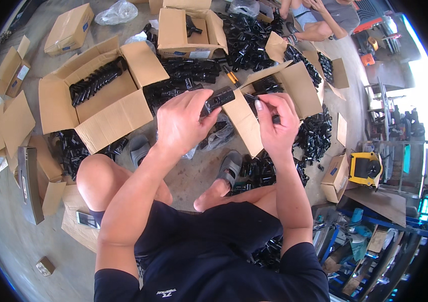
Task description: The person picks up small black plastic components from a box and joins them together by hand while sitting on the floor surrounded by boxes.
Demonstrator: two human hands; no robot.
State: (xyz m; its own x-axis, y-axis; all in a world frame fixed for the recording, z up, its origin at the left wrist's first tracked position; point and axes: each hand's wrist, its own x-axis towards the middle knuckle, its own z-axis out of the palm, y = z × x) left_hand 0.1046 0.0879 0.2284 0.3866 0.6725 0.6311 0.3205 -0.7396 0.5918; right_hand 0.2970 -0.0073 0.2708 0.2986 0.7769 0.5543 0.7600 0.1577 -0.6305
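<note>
My left hand [183, 118] is closed around a black rectangular part [218, 100] with a round hole in its side. To its right, my right hand [277, 125] pinches a small dark piece [250, 98] between thumb and fingers, its tip pointing toward the black part; the two look slightly apart. A ribbed black end [276, 119] shows by the right palm, and I cannot tell whether it is the same piece. Just beyond my right hand stands an open cardboard box [302, 85] with black parts inside.
A larger open box [113, 118] at left holds a row of black parts [98, 80]. Heaps of black parts [241, 43] cover the floor ahead. Another person [319, 22] sits at the far right. A phone [88, 220] lies on cardboard beside my left knee. Shelving [375, 251] stands at right.
</note>
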